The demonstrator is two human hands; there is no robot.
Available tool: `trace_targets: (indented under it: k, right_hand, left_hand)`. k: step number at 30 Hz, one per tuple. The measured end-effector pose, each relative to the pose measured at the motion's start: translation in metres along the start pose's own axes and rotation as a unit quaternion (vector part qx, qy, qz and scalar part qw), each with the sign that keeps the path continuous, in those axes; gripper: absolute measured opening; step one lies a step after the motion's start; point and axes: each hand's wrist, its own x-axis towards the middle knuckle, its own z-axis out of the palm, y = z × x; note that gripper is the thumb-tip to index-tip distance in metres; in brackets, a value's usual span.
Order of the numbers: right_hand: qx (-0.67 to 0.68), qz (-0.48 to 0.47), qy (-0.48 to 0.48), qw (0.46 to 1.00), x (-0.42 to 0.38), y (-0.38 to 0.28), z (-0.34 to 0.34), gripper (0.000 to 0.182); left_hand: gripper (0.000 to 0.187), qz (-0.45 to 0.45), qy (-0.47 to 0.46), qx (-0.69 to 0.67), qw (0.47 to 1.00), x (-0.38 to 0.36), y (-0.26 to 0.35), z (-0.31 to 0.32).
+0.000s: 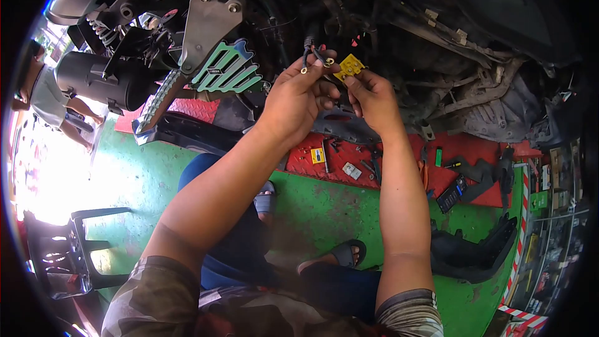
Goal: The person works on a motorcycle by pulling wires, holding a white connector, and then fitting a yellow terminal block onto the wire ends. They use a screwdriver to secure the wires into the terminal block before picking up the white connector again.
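Note:
Near the middle of the head view, my left hand [299, 95] is closed on a black cable that ends in ring terminals [304, 70], and it hangs from the motorcycle's underside. Just to its right, my right hand [373, 97] pinches a small yellow piece [350, 66] between thumb and fingers. The yellow piece is close to the ring terminals; whether they touch I cannot tell. Behind both hands is the dark, partly stripped motorcycle body [399, 43].
A red platform [399, 184] below the motorcycle bears a yellow packet [318, 155], small parts and a dark phone-like device [452, 194]. A black chair [81, 243] stands left, a black panel [477, 253] lies right, and another person [53, 97] is far left.

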Motion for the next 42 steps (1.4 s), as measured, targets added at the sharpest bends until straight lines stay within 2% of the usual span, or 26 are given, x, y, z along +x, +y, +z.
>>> trace_targets:
  k: [4,8,10,14,16,17,20,22,26,28,31,35,37,42]
  right_hand:
    - [-0.019,0.012,0.003,1.0,0.001,-0.005,0.001,0.024]
    - [-0.02,0.022,0.013,0.999,0.003,-0.012,0.005,0.025]
    - [-0.055,0.024,0.022,0.998,0.004,-0.015,0.007,0.025]
    - [-0.054,0.023,0.026,0.998,0.007,-0.02,0.01,0.027]
    - [-0.052,0.025,0.037,0.998,0.01,-0.02,0.012,0.028]
    - [-0.05,0.025,0.04,0.998,0.012,-0.019,0.013,0.028]
    - [-0.073,-0.001,0.058,0.996,0.015,-0.014,0.016,0.029]
    - [-0.115,-0.027,0.084,0.989,0.016,-0.013,0.019,0.028]
    - [-0.119,-0.061,0.115,0.984,0.016,-0.005,0.026,0.026]
    - [-0.192,-0.159,0.164,0.954,0.017,0.003,0.029,0.023]
    - [-0.197,-0.183,0.188,0.945,0.015,0.008,0.034,0.022]
    - [-0.156,-0.166,0.193,0.954,0.011,0.008,0.035,0.021]
    - [-0.166,-0.208,0.213,0.94,0.01,0.01,0.037,0.021]
    - [-0.153,-0.237,0.231,0.931,0.007,0.017,0.043,0.018]
  left_hand:
    - [0.03,-0.007,-0.032,-0.06,0.998,0.003,0.005,-0.004]
    - [0.028,0.006,-0.02,-0.032,0.999,0.008,-0.001,-0.01]
    - [0.025,0.024,0.036,0.034,0.998,0.01,-0.003,-0.006]
    - [0.022,0.034,0.075,0.137,0.987,0.009,0.002,-0.001]
    - [0.02,0.052,0.116,0.257,0.958,0.007,0.005,0.003]
    - [0.02,0.052,0.114,0.259,0.958,0.008,0.004,0.004]
    - [0.02,0.072,0.151,0.33,0.929,0.012,-0.001,0.01]
    - [0.022,0.101,0.191,0.423,0.88,0.014,-0.005,0.013]
    - [0.026,0.116,0.223,0.469,0.847,0.022,-0.015,0.016]
    - [0.03,0.132,0.253,0.497,0.819,0.025,-0.02,0.018]
    - [0.033,0.144,0.267,0.513,0.803,0.029,-0.023,0.019]
    - [0.032,0.125,0.277,0.531,0.791,0.029,-0.023,0.022]
    - [0.032,0.162,0.288,0.545,0.771,0.033,-0.027,0.018]
    - [0.031,0.164,0.294,0.531,0.778,0.036,-0.032,0.017]
